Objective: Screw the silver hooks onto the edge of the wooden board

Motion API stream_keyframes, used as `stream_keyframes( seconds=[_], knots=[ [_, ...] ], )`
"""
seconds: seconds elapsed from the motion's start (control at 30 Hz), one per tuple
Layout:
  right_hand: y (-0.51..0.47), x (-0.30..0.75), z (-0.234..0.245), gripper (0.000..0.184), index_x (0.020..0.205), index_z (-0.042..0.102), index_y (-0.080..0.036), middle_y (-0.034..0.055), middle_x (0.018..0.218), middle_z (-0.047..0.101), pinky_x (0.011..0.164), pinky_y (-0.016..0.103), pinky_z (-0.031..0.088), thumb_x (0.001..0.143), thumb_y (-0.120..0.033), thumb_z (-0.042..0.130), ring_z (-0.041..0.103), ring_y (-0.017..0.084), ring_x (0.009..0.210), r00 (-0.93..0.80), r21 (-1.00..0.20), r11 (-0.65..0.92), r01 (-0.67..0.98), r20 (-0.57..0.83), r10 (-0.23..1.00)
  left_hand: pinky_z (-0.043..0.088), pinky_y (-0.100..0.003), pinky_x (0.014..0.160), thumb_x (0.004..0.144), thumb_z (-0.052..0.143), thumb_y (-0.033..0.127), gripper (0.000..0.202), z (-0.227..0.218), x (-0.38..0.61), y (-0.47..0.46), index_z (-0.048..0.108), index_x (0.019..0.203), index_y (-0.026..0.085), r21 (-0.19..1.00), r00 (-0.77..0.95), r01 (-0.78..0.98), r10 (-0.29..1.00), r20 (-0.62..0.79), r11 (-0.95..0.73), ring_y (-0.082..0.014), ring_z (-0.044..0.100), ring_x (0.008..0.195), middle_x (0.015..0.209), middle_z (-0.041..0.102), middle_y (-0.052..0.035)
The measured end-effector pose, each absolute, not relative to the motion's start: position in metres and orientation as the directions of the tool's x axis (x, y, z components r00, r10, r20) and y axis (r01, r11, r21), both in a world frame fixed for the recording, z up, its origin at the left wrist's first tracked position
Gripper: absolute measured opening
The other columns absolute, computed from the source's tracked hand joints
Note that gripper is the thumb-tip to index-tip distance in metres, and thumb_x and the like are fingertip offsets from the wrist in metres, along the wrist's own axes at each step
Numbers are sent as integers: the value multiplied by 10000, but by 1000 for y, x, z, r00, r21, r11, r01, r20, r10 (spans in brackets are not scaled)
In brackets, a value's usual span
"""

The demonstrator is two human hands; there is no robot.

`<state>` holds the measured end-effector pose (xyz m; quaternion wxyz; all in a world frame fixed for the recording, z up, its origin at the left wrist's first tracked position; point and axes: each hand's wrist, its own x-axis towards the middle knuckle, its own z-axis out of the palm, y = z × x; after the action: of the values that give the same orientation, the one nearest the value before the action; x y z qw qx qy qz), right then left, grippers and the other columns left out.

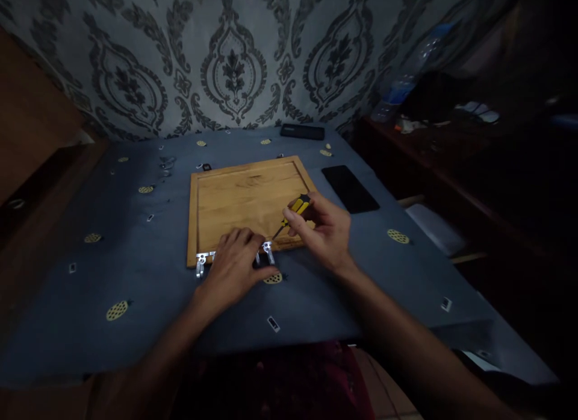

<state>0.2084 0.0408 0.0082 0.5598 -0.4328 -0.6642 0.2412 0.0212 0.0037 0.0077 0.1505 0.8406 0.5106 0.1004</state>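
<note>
A wooden board with a raised rim lies on a blue cloth. Along its near edge sits a silver metal hook rail. My left hand rests palm-down on the middle of that rail, fingers curled over it. My right hand grips a yellow and black screwdriver. Its thin tip points down-left toward the rail's right end.
Two dark phones lie on the cloth, one right of the board and one at the back by the patterned wall. Small screws and bits are scattered at the back left. A dark cluttered shelf stands to the right.
</note>
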Motion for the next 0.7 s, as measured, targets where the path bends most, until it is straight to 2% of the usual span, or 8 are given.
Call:
stream_keyframes(
  seconds=[0.1,0.2,0.37,0.53,0.63,0.7],
  knots=[
    [42,206,4,222,751,568,-211,-38,663,546,519,250,472,865,-332,715,569,114,569,-27,-803,524,285,540,841,470,-423,932,856,757,470,434,12,15,3,631,1166,194,421,459,792,886,65,-441,-274,581,1084,1121,654,-63],
    [44,202,0,170,843,593,-206,-43,689,583,539,249,496,878,-337,694,615,109,567,-13,-840,502,208,510,860,477,-417,938,916,695,424,308,16,1,2,646,1129,206,452,398,787,906,147,-419,-254,602,1067,1095,674,-53],
    [57,200,-9,297,1042,541,-213,-18,823,642,527,248,544,870,-413,678,662,111,563,24,-931,364,2,364,931,516,-394,908,924,615,456,298,24,-44,-1,687,1079,212,563,187,771,951,247,-298,-261,651,1048,1073,710,-65],
    [69,204,-23,417,1183,514,-217,94,1163,640,625,326,610,842,-395,676,706,130,633,43,-953,301,38,303,952,537,-378,791,842,611,564,408,19,-98,-7,737,1007,213,614,-70,787,980,187,-61,-276,686,948,1023,734,-66],
    [73,209,-30,424,1189,554,-206,127,1227,634,594,322,607,836,-402,685,723,155,671,38,-942,323,92,328,944,523,-410,885,815,603,576,435,8,-126,-11,743,982,199,637,-188,771,961,201,18,-289,684,996,1026,749,-80],
    [76,211,-32,400,1177,590,-206,120,1200,664,579,320,604,840,-399,684,728,168,671,43,-927,351,133,360,932,530,-407,887,831,566,554,434,1,-142,-11,733,987,185,634,-218,772,952,215,34,-282,695,991,1017,752,-96]
  ],
)
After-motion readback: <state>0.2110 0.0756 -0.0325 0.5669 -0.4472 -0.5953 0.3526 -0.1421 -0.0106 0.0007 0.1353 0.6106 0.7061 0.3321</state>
